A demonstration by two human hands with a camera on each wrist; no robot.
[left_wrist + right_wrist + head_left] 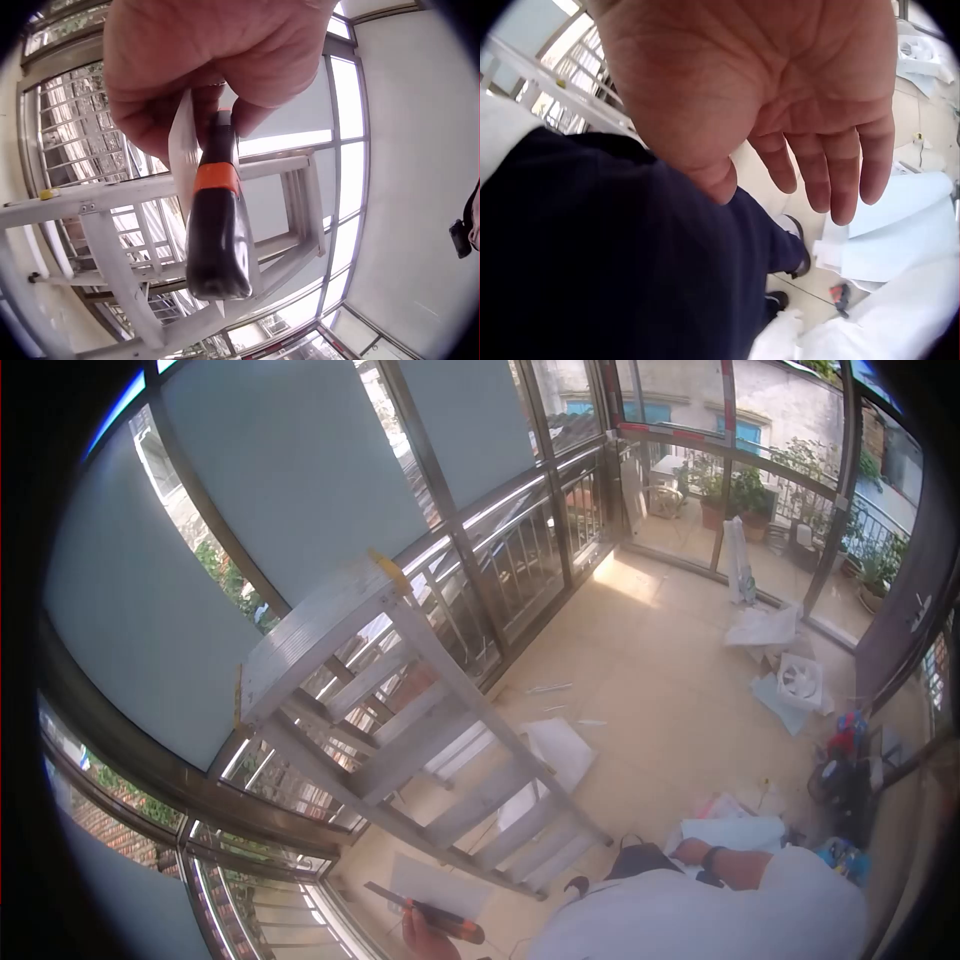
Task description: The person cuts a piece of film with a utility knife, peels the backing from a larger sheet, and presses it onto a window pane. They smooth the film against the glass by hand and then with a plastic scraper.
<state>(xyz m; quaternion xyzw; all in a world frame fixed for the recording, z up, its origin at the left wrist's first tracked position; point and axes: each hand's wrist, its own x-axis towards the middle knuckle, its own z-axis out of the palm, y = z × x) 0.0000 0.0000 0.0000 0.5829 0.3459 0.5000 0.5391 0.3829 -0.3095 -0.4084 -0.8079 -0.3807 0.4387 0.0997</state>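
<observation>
My left hand (425, 940) grips a black-and-orange handled tool (455, 923), low in the head view; a dark, narrow, flat strip extends from the hand to the left. In the left wrist view, the tool's rounded black handle end (217, 247) points toward the camera, with a thin white flat piece (182, 154) right beside it. The curled fingers partly hide both. My right hand (757, 82) hangs beside the dark trousers (630, 255), fingers relaxed and nothing in the palm. The aluminium stepladder (420, 730) stands in front, left of the body.
Frosted window panels (290, 450) and railings line the left side. White sheets (550, 760) lie on the tiled floor behind the ladder. A white fan (800, 678) and wrappings sit farther right. Near the right hand are a pale blue roll (735, 832) and a dark bag (840, 780).
</observation>
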